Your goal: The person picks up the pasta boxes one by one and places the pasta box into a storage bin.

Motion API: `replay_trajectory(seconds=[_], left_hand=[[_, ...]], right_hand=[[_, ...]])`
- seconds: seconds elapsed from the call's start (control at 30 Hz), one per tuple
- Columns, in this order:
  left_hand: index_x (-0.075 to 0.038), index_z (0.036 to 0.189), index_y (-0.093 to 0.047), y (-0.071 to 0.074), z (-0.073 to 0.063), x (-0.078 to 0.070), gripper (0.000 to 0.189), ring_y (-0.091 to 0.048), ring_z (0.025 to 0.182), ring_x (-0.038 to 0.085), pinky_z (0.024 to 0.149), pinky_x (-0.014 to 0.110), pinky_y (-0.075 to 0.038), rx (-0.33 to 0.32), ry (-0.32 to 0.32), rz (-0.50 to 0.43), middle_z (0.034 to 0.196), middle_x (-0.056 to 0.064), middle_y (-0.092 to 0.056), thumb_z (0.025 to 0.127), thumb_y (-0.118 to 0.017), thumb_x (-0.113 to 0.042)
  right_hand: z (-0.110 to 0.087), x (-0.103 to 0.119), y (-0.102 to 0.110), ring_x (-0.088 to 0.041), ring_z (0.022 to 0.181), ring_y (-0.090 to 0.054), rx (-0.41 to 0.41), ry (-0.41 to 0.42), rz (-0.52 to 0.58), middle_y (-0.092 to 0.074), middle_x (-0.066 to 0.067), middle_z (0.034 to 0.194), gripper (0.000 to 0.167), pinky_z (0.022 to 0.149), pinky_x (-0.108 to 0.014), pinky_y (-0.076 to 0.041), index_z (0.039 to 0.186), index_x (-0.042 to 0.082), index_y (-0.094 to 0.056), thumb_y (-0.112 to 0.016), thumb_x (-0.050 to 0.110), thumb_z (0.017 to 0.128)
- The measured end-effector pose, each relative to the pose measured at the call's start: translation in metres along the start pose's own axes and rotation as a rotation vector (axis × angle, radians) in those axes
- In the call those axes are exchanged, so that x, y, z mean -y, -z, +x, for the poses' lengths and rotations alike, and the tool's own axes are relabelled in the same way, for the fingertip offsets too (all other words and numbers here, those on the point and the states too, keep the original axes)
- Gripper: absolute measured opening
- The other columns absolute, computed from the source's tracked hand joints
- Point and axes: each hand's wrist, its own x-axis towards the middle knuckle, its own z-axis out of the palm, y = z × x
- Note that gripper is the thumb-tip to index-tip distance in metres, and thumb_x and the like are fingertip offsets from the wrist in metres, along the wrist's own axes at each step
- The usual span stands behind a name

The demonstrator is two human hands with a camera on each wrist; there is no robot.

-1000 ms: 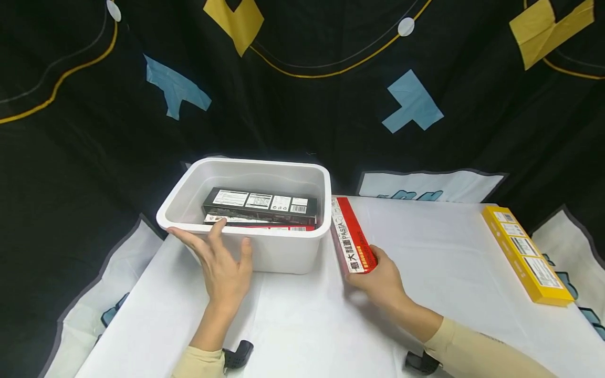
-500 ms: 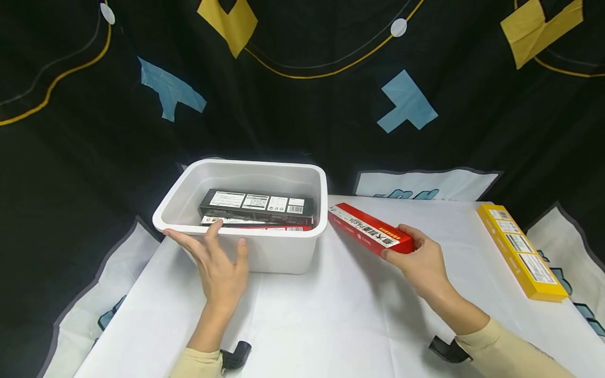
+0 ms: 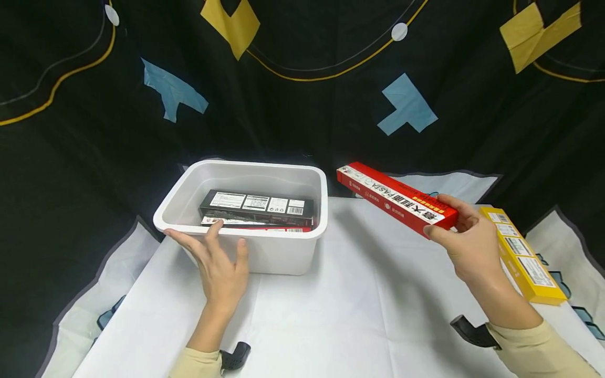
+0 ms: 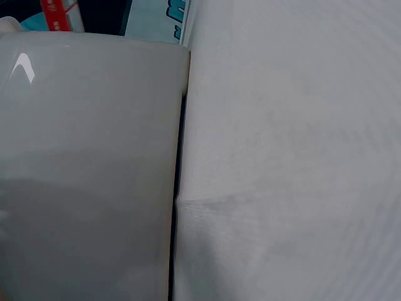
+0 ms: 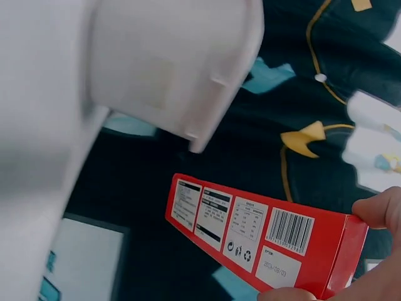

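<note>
My right hand (image 3: 472, 244) grips the near end of a red pasta box (image 3: 394, 197), thumb on one side and fingers on the other. The box is raised above the table, its far end pointing up and left; the right wrist view shows its barcode side. My left hand (image 3: 222, 268), fingers spread, touches the front rim of a white plastic bin (image 3: 283, 252). Inside the bin lies a black box (image 3: 257, 207) with white labels, over another with a red and white edge (image 3: 264, 229). The left wrist view shows mostly the bin's wall (image 4: 94, 125).
A yellow box (image 3: 524, 257) with white labels lies along the table's right edge, partly behind my right hand. White cloth (image 3: 331, 320) covers the table. A black curtain (image 3: 302, 121) with blue and gold shapes hangs behind it.
My right hand has lifted the red pasta box off the table beside the bin and carried it up and to the right, turning it. My left hand stays at the rim.
</note>
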Motion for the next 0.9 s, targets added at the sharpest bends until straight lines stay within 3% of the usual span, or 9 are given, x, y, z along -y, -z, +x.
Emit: replay_trajectory(seconds=[0.13, 0.27, 0.57, 0.9], left_hand=[[-0.007, 0.128, -0.048, 0.001, 0.000, 0.001, 0.057, 0.019, 0.142, 0.046, 0.114, 0.053, 0.002, 0.009, 0.008, 0.007, 0.146, 0.045, 0.018, 0.093, -0.053, -0.051], [-0.008, 0.130, -0.047, 0.001, 0.000, 0.002, 0.057, 0.019, 0.142, 0.045, 0.115, 0.052, 0.002, 0.026, 0.018, 0.011, 0.147, 0.044, 0.019, 0.093, -0.053, -0.051], [-0.008, 0.129, -0.048, 0.002, -0.002, 0.002, 0.056, 0.020, 0.142, 0.045, 0.114, 0.053, 0.002, 0.012, 0.008, 0.006, 0.146, 0.044, 0.019, 0.093, -0.054, -0.051], [-0.008, 0.130, -0.048, 0.001, -0.002, 0.000, 0.058, 0.019, 0.142, 0.045, 0.114, 0.053, 0.002, 0.011, 0.010, 0.006, 0.148, 0.042, 0.018, 0.093, -0.053, -0.052]], right_hand=[[0.004, 0.013, 0.003, -0.019, 0.122, -0.036, -0.003, 0.046, 0.083, -0.043, -0.010, 0.138, 0.060, 0.073, -0.021, -0.054, 0.139, 0.009, -0.053, -0.071, -0.003, 0.083], [0.006, 0.024, 0.001, -0.021, 0.121, -0.038, 0.045, 0.122, 0.143, -0.046, -0.011, 0.136, 0.058, 0.075, -0.023, -0.054, 0.138, 0.006, -0.053, -0.069, -0.007, 0.084], [0.020, 0.046, -0.013, -0.024, 0.129, -0.030, 0.348, 0.100, 0.344, -0.039, -0.012, 0.142, 0.050, 0.080, -0.029, -0.054, 0.139, 0.004, -0.052, -0.057, -0.009, 0.091], [0.039, 0.050, -0.045, -0.028, 0.136, -0.027, 0.587, 0.035, 0.328, -0.036, -0.014, 0.145, 0.043, 0.078, -0.029, -0.055, 0.135, 0.004, -0.055, -0.056, -0.003, 0.093]])
